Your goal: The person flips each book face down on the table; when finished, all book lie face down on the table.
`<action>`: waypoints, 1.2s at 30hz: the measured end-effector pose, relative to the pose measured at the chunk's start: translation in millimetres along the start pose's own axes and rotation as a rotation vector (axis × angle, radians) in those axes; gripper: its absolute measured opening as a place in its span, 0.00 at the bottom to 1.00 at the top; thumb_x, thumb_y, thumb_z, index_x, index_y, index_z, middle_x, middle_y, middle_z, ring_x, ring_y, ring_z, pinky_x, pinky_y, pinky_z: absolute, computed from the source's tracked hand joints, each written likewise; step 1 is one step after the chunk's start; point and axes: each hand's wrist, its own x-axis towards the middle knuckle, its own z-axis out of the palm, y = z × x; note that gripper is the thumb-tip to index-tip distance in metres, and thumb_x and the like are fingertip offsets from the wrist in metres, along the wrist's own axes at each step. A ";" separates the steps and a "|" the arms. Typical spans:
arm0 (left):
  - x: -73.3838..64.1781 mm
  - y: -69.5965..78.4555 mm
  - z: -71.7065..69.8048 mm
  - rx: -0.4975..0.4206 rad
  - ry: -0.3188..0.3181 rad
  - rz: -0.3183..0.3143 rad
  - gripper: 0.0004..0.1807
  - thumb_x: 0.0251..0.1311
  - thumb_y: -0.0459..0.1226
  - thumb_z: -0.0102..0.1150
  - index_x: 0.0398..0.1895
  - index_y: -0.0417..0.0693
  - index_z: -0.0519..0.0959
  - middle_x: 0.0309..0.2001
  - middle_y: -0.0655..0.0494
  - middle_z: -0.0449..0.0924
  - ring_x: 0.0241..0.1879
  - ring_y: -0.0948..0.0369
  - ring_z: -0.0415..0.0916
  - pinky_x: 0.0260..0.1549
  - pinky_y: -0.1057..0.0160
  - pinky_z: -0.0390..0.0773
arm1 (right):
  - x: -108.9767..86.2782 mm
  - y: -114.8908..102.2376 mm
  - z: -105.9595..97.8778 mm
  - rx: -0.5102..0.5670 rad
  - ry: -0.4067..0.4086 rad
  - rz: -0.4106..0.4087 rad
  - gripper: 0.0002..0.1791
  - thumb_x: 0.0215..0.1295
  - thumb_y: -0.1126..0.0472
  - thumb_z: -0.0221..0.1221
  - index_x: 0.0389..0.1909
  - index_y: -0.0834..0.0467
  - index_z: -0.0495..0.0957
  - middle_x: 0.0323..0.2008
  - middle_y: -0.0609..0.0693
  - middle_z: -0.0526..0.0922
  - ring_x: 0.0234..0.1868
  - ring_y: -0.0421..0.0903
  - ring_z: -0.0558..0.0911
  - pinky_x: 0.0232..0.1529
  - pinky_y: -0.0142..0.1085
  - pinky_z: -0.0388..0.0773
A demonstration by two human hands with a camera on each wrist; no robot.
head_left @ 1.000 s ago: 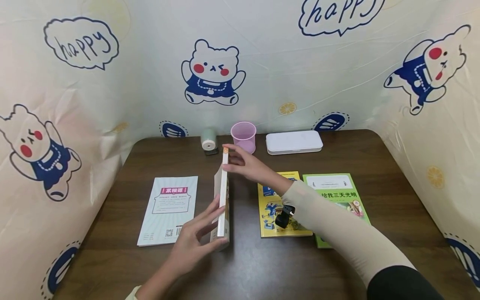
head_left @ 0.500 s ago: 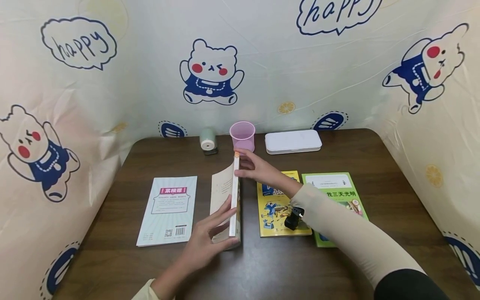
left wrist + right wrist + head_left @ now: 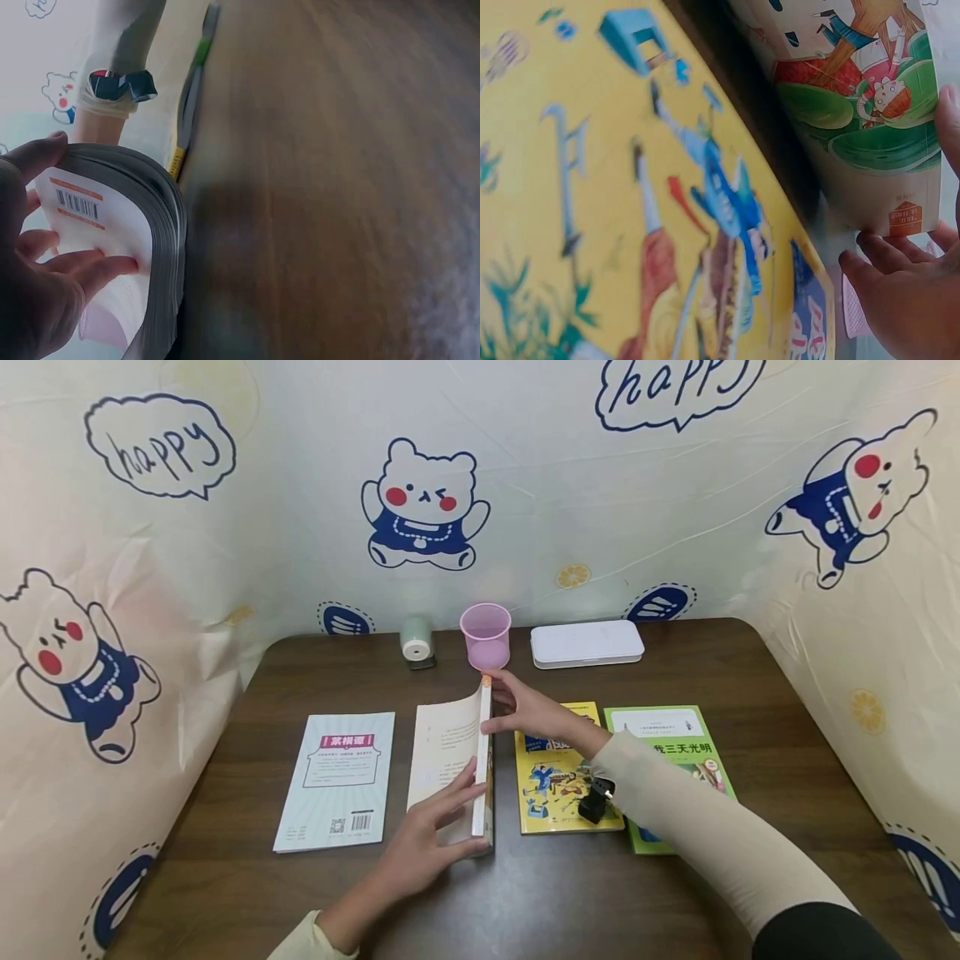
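A storybook (image 3: 446,742) stands on its edge in the middle of the table, its narrow white edge up and a pale side sloping out to the left. My left hand (image 3: 422,843) grips its near end, the thumb at the near corner and fingers on the pale side. At the far end my right hand (image 3: 529,708) pinches the top corner. In the left wrist view a barcode shows on the pale cover (image 3: 124,225), beside curved pages. An illustrated cover (image 3: 885,142) with green leaves and a red-haired figure faces the right wrist camera.
A light blue book (image 3: 337,793) lies to the left. Yellow (image 3: 551,806) and green (image 3: 675,718) books lie side by side to the right, partly under the right forearm. Along the back stand a small green device (image 3: 416,639), a pink cup (image 3: 486,639) and a white case (image 3: 587,644).
Both hands have moved the upright storybook to the right and slightly nearer. Its pale left side has swung outward and shows more widely than before.
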 end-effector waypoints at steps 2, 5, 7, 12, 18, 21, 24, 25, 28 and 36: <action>0.6 -0.2 0.2 0.018 -0.015 -0.017 0.42 0.57 0.42 0.77 0.76 0.55 0.69 0.82 0.63 0.53 0.77 0.54 0.60 0.61 0.48 0.77 | -0.7 1.8 -0.1 -0.020 0.007 0.010 0.53 0.65 0.62 0.71 0.82 0.53 0.46 0.80 0.58 0.56 0.79 0.56 0.61 0.76 0.50 0.62; 2.8 0.1 0.8 0.064 -0.036 -0.053 0.50 0.56 0.44 0.77 0.81 0.62 0.61 0.82 0.67 0.51 0.78 0.57 0.56 0.62 0.49 0.77 | -1.6 3.3 -0.9 -0.048 0.002 0.016 0.54 0.65 0.61 0.71 0.82 0.54 0.46 0.80 0.56 0.56 0.79 0.56 0.61 0.76 0.50 0.61; 4.3 0.2 1.1 0.105 -0.053 -0.083 0.53 0.56 0.46 0.77 0.82 0.66 0.56 0.82 0.70 0.50 0.79 0.60 0.55 0.63 0.51 0.76 | -2.1 4.3 -2.6 -0.069 -0.005 0.014 0.53 0.65 0.61 0.71 0.82 0.55 0.47 0.80 0.57 0.57 0.79 0.56 0.60 0.77 0.51 0.60; 3.9 -4.3 0.1 0.311 -0.098 -0.101 0.57 0.55 0.49 0.77 0.84 0.63 0.52 0.82 0.64 0.52 0.78 0.59 0.57 0.70 0.51 0.68 | -2.5 6.3 -6.3 -0.135 -0.018 0.016 0.54 0.61 0.57 0.74 0.81 0.53 0.49 0.76 0.55 0.64 0.78 0.53 0.62 0.78 0.50 0.58; 1.7 -7.2 -3.9 0.479 -0.251 -0.130 0.53 0.56 0.47 0.77 0.82 0.52 0.58 0.83 0.61 0.47 0.79 0.54 0.56 0.73 0.47 0.63 | -4.0 8.0 -9.9 -0.255 -0.021 0.048 0.57 0.58 0.52 0.77 0.81 0.53 0.51 0.76 0.54 0.65 0.79 0.53 0.61 0.79 0.51 0.56; 1.7 -8.3 -5.9 0.517 -0.304 -0.164 0.51 0.58 0.45 0.76 0.82 0.54 0.59 0.84 0.65 0.44 0.78 0.49 0.56 0.72 0.45 0.65 | -4.2 8.4 -11.5 -0.304 -0.023 0.060 0.57 0.57 0.51 0.77 0.81 0.54 0.51 0.76 0.56 0.65 0.79 0.54 0.61 0.78 0.52 0.57; 2.4 -9.9 -7.5 0.554 -0.331 -0.174 0.51 0.58 0.42 0.76 0.82 0.58 0.58 0.84 0.67 0.43 0.78 0.44 0.56 0.71 0.43 0.66 | -4.2 7.6 -13.5 -0.359 -0.026 0.083 0.59 0.57 0.49 0.77 0.81 0.55 0.51 0.77 0.57 0.64 0.79 0.55 0.61 0.78 0.53 0.58; 2.6 -10.7 -7.8 0.570 -0.335 -0.165 0.50 0.58 0.41 0.76 0.82 0.58 0.59 0.84 0.67 0.43 0.77 0.42 0.56 0.71 0.42 0.65 | -4.0 8.0 -14.4 -0.379 -0.027 0.096 0.59 0.56 0.48 0.77 0.82 0.54 0.51 0.77 0.56 0.63 0.79 0.55 0.60 0.77 0.53 0.58; 3.5 -11.8 -8.6 0.602 -0.338 -0.127 0.49 0.58 0.39 0.76 0.81 0.57 0.60 0.84 0.64 0.45 0.77 0.44 0.57 0.72 0.42 0.64 | -3.7 8.6 -17.5 -0.422 -0.038 0.125 0.60 0.56 0.45 0.77 0.82 0.54 0.51 0.79 0.56 0.61 0.80 0.56 0.60 0.77 0.54 0.59; 4.9 -14.4 -7.9 0.654 -0.353 -0.053 0.48 0.62 0.40 0.73 0.82 0.53 0.58 0.84 0.61 0.47 0.79 0.55 0.55 0.75 0.47 0.60 | -2.6 12.4 -26.4 -0.450 -0.093 0.166 0.61 0.56 0.45 0.77 0.83 0.52 0.49 0.80 0.55 0.59 0.76 0.53 0.65 0.76 0.52 0.62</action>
